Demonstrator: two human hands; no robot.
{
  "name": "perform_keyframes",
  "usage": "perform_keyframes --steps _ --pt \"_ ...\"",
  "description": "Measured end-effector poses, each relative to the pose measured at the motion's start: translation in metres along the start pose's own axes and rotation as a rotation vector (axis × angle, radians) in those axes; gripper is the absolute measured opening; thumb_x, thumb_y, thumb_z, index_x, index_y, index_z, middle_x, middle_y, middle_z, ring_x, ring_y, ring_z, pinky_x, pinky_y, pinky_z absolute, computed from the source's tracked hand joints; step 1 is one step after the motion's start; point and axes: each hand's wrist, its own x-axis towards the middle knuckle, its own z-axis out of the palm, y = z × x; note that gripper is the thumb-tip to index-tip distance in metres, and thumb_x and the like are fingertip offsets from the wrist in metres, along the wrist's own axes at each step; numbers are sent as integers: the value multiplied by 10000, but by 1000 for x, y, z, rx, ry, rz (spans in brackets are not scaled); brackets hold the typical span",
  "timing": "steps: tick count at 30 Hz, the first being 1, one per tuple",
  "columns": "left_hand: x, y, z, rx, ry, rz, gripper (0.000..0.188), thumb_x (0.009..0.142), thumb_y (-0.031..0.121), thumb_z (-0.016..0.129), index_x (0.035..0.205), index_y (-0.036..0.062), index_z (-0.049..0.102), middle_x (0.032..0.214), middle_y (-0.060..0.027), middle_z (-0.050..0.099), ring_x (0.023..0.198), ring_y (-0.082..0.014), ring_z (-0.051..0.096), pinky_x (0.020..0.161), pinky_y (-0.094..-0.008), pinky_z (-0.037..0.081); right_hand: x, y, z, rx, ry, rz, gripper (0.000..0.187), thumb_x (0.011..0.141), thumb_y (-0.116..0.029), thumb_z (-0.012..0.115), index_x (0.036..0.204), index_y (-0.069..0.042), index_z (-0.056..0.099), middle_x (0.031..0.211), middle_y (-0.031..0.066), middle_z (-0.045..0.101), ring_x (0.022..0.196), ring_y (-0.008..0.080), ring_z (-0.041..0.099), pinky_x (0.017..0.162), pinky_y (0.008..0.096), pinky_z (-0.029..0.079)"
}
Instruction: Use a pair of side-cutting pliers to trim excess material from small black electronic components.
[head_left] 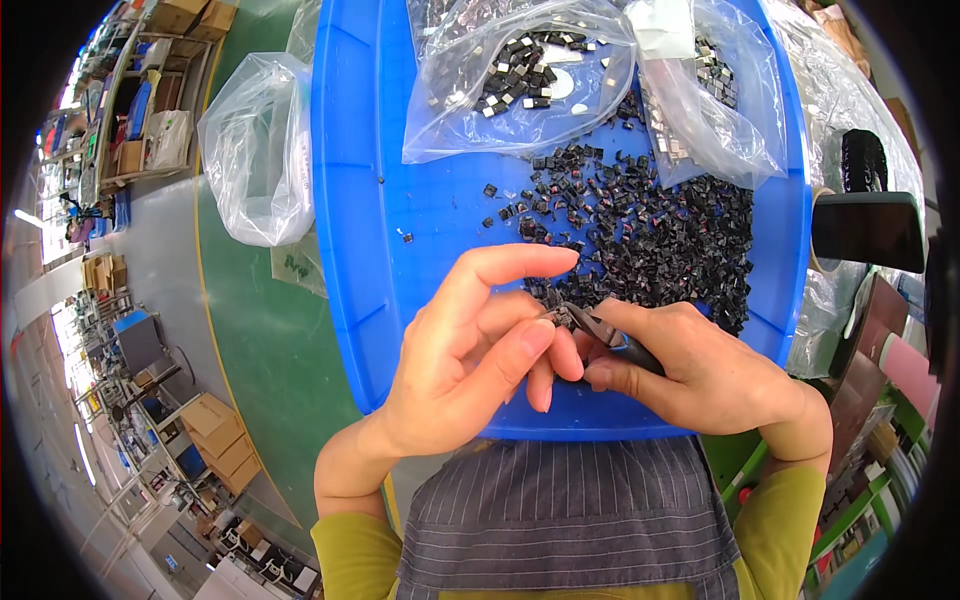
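Observation:
My left hand (455,350) pinches a tiny black part (562,317) between thumb and fingers, with the index finger raised and stretched out above it. In my right hand (695,365) is a pair of pliers (628,347) with dark handles, its metal jaws up against the small part. Whether the jaws grip it is too small to tell. Both hands hover over the near edge of a blue plastic tray (350,190). Just beyond them, a wide heap of small black pieces (650,235) covers the tray's middle and right side.
Toward the tray's far side lie a clear bag (450,130) of black-and-silver parts and another clear bag (745,145). An empty-looking plastic bag (260,150) hangs at the left rim. Right of the tray is a dark phone-like screen (868,230). Cardboard boxes (218,435) stand on the left floor.

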Motion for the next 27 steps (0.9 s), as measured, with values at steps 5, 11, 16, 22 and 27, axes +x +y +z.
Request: perform_keyframes --steps 5,11,16,22,27 --pt "0 -2 2 63 53 11 409 945 125 502 1305 -22 377 742 -111 643 526 -98 547 469 -181 400 1 -3 -2 93 -99 55 212 927 -189 548 1037 -8 531 811 205 636 785 399 623 683 439 476" --pt "1 7 -2 21 -28 -96 396 957 51 463 1338 28 359 735 -61 589 572 -68 486 528 -190 388 1 5 1 149 -106 -35 231 945 -216 536 1040 -6 528 829 183 635 769 368 625 706 408 476" --pt "0 5 -4 10 -26 -94 394 957 64 473 1334 28 364 727 -60 589 564 -65 483 508 -186 376 2 0 0 185 -161 124 258 955 -247 535 1019 3 533 756 135 614 701 236 613 653 361 482" --pt "-3 6 0 -29 -6 -61 415 945 115 507 1319 -1 369 713 -84 611 541 -78 509 487 -185 387 2 3 1 341 -241 134 275 967 -282 527 978 -7 542 703 49 569 662 127 554 611 295 466" --pt "-3 5 0 -9 30 -39 455 922 155 546 1302 -26 374 698 -105 629 512 -93 532 461 -186 393 2 1 0 392 -261 162 270 969 -280 527 965 -11 544 699 31 554 659 110 534 607 281 460"
